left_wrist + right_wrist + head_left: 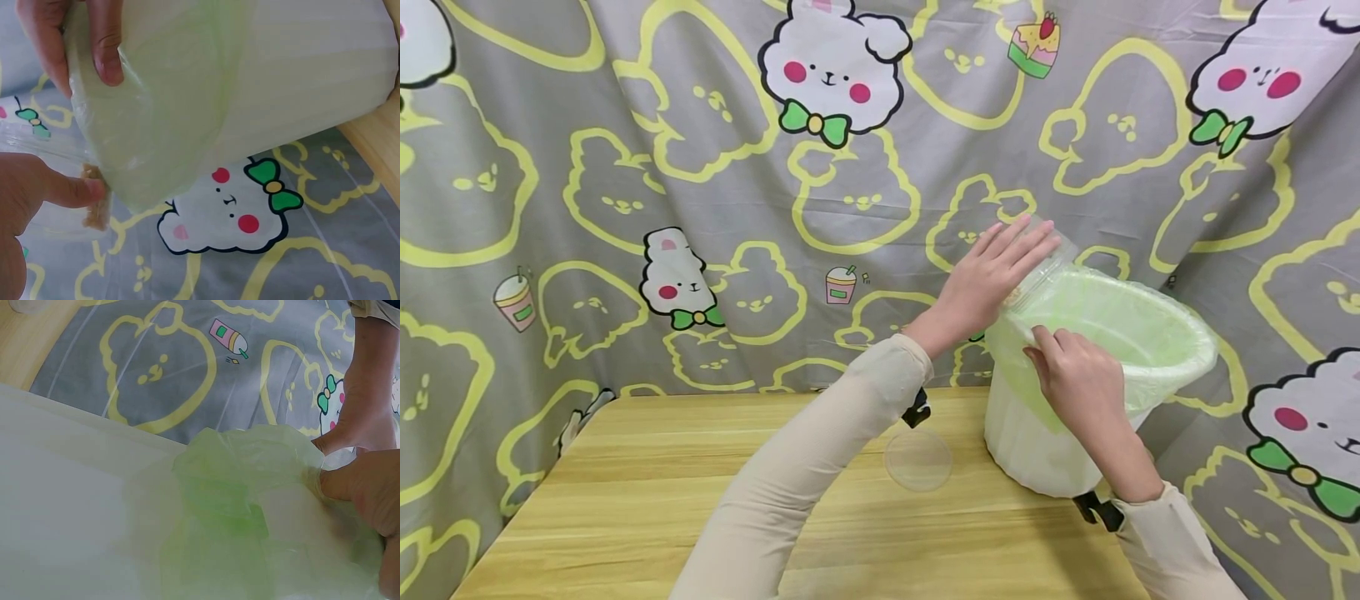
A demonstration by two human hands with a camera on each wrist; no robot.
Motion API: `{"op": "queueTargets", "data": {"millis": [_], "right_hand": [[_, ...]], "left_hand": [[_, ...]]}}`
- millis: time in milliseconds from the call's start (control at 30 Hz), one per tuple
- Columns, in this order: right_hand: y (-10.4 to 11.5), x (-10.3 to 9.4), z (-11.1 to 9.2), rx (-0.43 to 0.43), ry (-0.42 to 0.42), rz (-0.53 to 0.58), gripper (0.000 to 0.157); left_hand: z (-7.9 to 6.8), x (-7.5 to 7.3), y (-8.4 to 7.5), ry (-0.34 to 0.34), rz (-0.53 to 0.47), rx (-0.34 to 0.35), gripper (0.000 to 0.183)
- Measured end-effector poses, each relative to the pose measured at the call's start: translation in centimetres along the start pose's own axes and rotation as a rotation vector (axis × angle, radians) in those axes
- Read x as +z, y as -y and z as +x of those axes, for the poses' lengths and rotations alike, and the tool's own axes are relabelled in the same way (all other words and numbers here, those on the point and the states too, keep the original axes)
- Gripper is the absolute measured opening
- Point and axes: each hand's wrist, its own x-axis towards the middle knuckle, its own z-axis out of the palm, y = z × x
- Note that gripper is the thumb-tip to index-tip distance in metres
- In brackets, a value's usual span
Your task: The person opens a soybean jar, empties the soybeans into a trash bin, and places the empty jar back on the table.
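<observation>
My left hand (988, 279) holds a clear plastic container (53, 212) sideways at the rim of a white trash bin (1037, 442). Its fingers lie extended along the upper side, with the thumb underneath. Light brown pieces (95, 199) sit near the container's mouth, by the thumb. A pale green bin liner (1120, 329) covers the bin's inside and folds down over the rim. With curled fingers, my right hand (1078, 375) grips the near rim through the liner. The bin leans on the table, its opening toward the upper right.
A clear round lid (918, 460) lies flat on the wooden table (700, 492), left of the bin. Behind the table hangs a grey curtain (737, 200) with cartoon prints, close to the bin's back and right side.
</observation>
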Motion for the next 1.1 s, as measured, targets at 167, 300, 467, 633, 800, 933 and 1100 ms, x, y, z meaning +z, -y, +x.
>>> {"op": "queueTargets", "data": {"millis": [167, 300, 467, 633, 800, 933, 1100], "right_hand": [[0.00, 0.02, -0.03, 0.001, -0.006, -0.001, 0.020], [0.01, 0.06, -0.02, -0.002, -0.015, 0.000, 0.021], [0.01, 0.09, -0.02, -0.004, -0.014, 0.001, 0.021], [0.01, 0.11, -0.03, -0.004, -0.009, -0.002, 0.021], [-0.01, 0.08, -0.05, -0.001, -0.002, -0.009, 0.022], [0.01, 0.03, -0.05, 0.004, 0.003, -0.011, 0.022], [0.04, 0.02, -0.02, 0.002, -0.007, -0.004, 0.022]], "left_hand": [[-0.01, 0.03, -0.16, 0.007, -0.012, 0.015, 0.072], [0.01, -0.02, -0.29, 0.002, -0.022, 0.029, 0.076], [0.05, -0.03, -0.44, 0.004, -0.013, 0.046, 0.079], [0.10, -0.16, -0.62, -0.008, -0.009, 0.055, 0.078], [0.19, -0.23, -0.81, -0.032, 0.050, 0.096, 0.072], [0.35, -0.13, -0.88, -0.075, 0.125, 0.127, 0.070], [0.51, -0.32, -0.75, -0.103, 0.089, 0.068, 0.069]]}}
